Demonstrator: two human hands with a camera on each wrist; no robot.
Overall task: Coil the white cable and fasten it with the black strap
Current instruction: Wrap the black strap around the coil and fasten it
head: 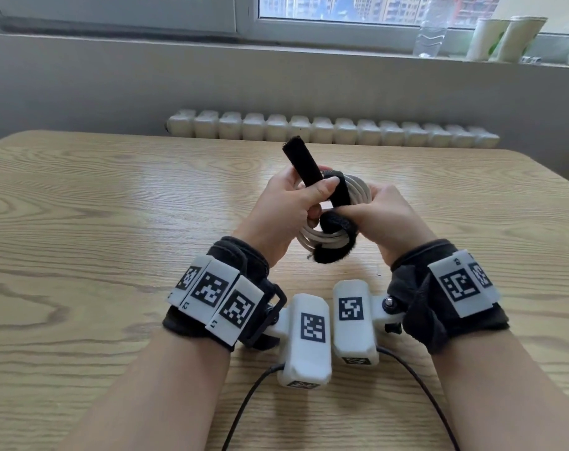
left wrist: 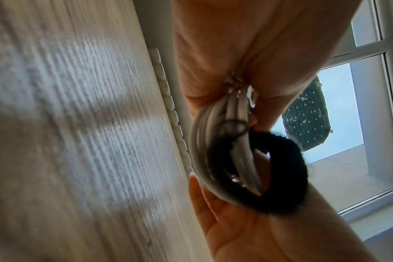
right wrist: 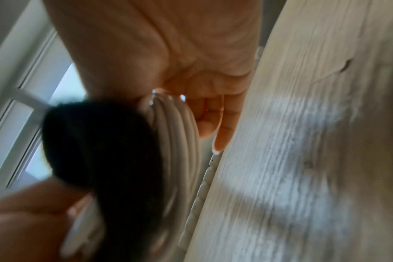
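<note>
Both hands hold the coiled white cable (head: 320, 239) in the air above the wooden table (head: 114, 222). The black strap (head: 301, 164) winds round the coil, with its free end sticking up and away from me. My left hand (head: 312, 193) pinches the strap under its thumb and grips the coil's left side. My right hand (head: 367, 206) grips the coil's right side, thumb on the strap. In the left wrist view the cable (left wrist: 202, 141) passes through a loop of strap (left wrist: 287, 168). The blurred right wrist view shows the strap (right wrist: 101, 150) beside the cable (right wrist: 180, 133).
A white radiator (head: 332, 128) runs behind the table's far edge. On the window sill stand a clear bottle (head: 431, 27) and paper cups (head: 504, 37). Black wires (head: 244, 408) trail from the wrist cameras toward me across the near table.
</note>
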